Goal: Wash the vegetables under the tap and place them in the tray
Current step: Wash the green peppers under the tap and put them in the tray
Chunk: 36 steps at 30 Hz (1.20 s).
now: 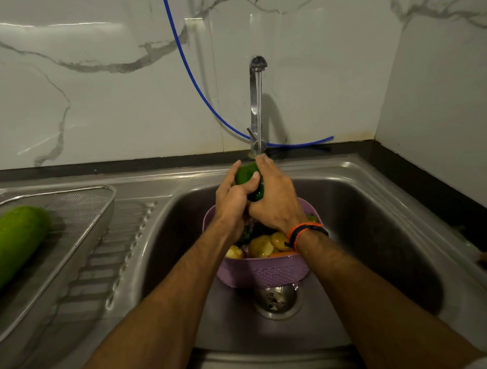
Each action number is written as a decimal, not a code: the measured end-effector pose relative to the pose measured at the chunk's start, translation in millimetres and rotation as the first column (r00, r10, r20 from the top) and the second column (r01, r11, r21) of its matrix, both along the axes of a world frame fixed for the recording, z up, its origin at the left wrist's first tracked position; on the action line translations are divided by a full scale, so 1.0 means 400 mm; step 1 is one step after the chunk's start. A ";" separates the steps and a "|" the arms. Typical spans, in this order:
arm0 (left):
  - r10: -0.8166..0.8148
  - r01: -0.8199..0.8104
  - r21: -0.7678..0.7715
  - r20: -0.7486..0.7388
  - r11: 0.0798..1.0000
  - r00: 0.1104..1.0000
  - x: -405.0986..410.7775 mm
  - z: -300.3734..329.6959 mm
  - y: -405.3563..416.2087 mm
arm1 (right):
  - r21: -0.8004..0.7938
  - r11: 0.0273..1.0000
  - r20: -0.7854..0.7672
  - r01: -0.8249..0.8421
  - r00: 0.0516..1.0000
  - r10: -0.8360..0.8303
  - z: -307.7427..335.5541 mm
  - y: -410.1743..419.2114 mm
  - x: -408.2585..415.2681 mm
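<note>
1 green capsicum [245, 173] in 2 hands, 1 gourd [9, 249] in tray [92, 215]

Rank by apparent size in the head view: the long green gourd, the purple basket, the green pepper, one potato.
1. Long green gourd, though it is cut off at the frame edge.
2. Purple basket.
3. Green pepper, partly hidden by both hands.
4. Potato.
</note>
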<state>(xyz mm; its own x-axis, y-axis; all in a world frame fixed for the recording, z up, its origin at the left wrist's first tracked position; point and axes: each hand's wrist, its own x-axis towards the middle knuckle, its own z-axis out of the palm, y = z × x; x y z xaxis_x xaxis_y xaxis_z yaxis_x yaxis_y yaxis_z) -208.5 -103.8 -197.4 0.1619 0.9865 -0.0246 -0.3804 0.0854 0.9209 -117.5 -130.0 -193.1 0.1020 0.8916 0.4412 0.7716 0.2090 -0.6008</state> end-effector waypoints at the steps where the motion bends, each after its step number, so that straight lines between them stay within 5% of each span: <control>1: 0.002 -0.002 0.007 -0.021 1.000 1.000 -0.003 0.001 0.000 | -0.034 0.999 0.001 -0.030 1.000 0.030 0.000 -0.001 0.001; 6: 0.089 -0.089 -0.007 0.012 0.996 0.996 -0.015 0.002 0.006 | 0.084 0.996 0.066 0.037 0.997 -0.043 0.000 -0.009 -0.016; 10: -0.036 0.038 0.024 -0.072 0.999 0.997 -0.022 -0.003 0.003 | -0.107 0.993 0.013 -0.045 0.999 0.047 -0.001 -0.003 0.001; 14: 0.066 -0.067 -0.019 -0.030 0.998 0.997 -0.008 -0.001 0.005 | 0.097 0.994 0.060 0.052 0.997 -0.058 -0.006 -0.013 0.003; 19: -0.023 0.023 -0.035 0.004 0.999 1.000 -0.015 -0.001 0.009 | -0.028 1.000 -0.002 -0.012 1.000 0.012 0.001 -0.010 -0.002; 27: 0.032 -0.031 -0.029 0.056 0.999 0.998 -0.013 -0.002 0.013 | 0.146 0.988 -0.004 0.060 0.998 -0.060 0.003 -0.029 -0.005; 32: 0.056 -0.054 -0.060 0.036 0.997 0.998 -0.019 0.002 0.007 | 0.084 0.996 0.004 -0.017 1.000 0.017 0.004 -0.023 -0.004; 36: 0.079 -0.075 -0.065 0.056 0.995 0.995 -0.013 0.006 -0.007 | 0.163 0.984 0.050 0.073 0.995 -0.082 -0.009 -0.016 -0.010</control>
